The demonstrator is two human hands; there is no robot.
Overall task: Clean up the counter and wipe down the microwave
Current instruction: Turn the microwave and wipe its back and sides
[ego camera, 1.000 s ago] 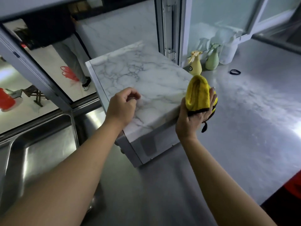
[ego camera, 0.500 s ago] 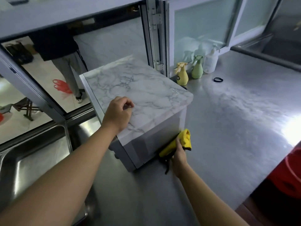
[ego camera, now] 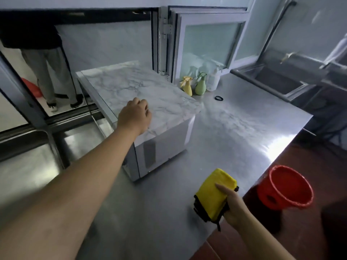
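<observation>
The microwave (ego camera: 163, 151) stands on the steel counter (ego camera: 234, 132), its top covered in a marble pattern. My left hand (ego camera: 135, 115) rests on the near edge of that top, fingers curled, with nothing in it. My right hand (ego camera: 234, 205) holds a folded yellow cloth (ego camera: 214, 194) with black trim above the counter's near right part, clear of the microwave and to its lower right.
A yellow spray bottle (ego camera: 187, 88), a green spray bottle (ego camera: 200, 85) and a clear pump bottle (ego camera: 213, 80) stand at the back by the window. A black ring (ego camera: 219, 98) lies near them. A red bucket (ego camera: 285, 186) sits beyond the counter's right edge. A sink (ego camera: 24, 166) lies left. A person's legs (ego camera: 50, 76) show outside.
My right hand has pulled the yellow cloth away from the microwave's side, toward me and to the right. The left hand has stayed on the microwave's top. The view has tilted wider.
</observation>
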